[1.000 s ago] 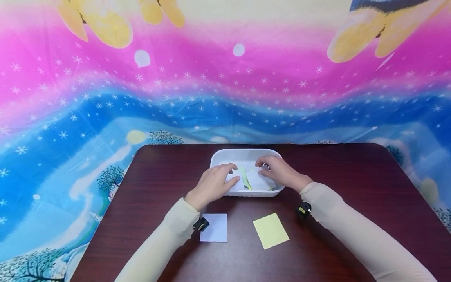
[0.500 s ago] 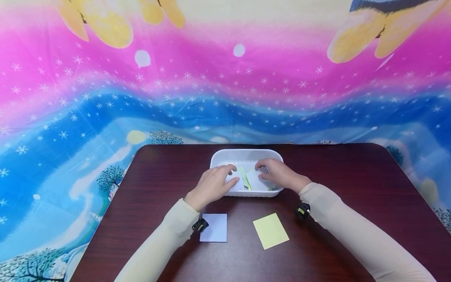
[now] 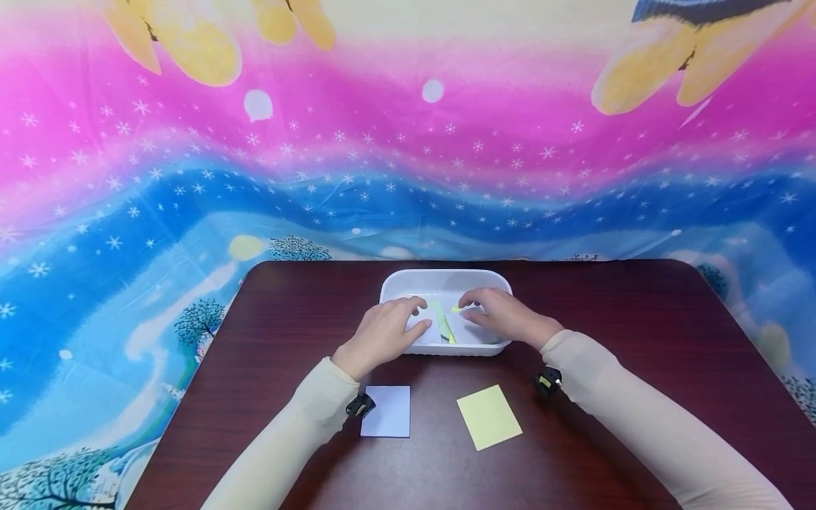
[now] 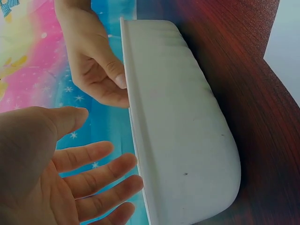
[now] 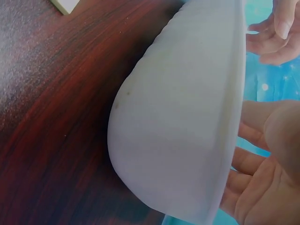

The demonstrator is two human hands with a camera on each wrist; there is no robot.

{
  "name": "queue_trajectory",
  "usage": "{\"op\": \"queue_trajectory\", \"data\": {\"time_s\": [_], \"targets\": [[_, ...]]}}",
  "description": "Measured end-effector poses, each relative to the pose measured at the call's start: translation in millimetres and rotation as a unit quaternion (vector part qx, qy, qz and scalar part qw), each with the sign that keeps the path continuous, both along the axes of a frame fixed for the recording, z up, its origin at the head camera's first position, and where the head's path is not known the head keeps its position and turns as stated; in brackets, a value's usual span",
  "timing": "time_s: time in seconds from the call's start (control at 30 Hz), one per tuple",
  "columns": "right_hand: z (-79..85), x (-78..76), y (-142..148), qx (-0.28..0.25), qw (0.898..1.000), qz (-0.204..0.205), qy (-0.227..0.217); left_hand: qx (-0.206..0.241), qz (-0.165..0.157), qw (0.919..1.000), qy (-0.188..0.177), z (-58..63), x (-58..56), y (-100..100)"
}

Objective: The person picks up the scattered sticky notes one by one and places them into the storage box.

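A white plastic basin [image 3: 446,350] stands near the far side of the table. Inside it lie white paper pieces and a narrow yellow-green paper strip [image 3: 445,324]. My left hand [image 3: 387,329] hovers over the basin's left part; its fingers [image 4: 101,171] are spread and hold nothing. My right hand [image 3: 500,312] reaches in over the right rim, thumb and fingers bent downward, with a small yellow bit at the fingertips. The right wrist view shows my right hand [image 5: 267,173] with its fingertips hidden behind the rim; I cannot tell if it pinches paper.
On the dark red wood table [image 3: 306,304], nearer to me, lie a pale blue square sticky-note pad [image 3: 390,412] and a yellow one [image 3: 489,417], turned at a slant. A printed cloth [image 3: 395,156] hangs behind the table's far edge.
My right hand has shifted slightly left and inward over the basin, and a yellow bit now shows at its fingertips. The left hand has barely moved; the pads lie where they were.
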State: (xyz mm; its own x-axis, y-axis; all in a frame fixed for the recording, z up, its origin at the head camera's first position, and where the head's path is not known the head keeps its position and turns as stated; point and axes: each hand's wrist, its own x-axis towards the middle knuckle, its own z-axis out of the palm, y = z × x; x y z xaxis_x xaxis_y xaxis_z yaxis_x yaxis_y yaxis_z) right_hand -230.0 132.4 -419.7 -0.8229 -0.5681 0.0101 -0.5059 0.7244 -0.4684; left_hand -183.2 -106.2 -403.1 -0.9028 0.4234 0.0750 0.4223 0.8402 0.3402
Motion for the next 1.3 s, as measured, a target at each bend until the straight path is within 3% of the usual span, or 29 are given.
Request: {"op": "queue_trajectory", "data": {"time_s": [1.3], "targets": [[17.4,31.8,-10.8,-0.033,0.997,0.009,0.064,0.006,-0.002,0.9992,0.039,6.8,13.3,-6.0]]}}
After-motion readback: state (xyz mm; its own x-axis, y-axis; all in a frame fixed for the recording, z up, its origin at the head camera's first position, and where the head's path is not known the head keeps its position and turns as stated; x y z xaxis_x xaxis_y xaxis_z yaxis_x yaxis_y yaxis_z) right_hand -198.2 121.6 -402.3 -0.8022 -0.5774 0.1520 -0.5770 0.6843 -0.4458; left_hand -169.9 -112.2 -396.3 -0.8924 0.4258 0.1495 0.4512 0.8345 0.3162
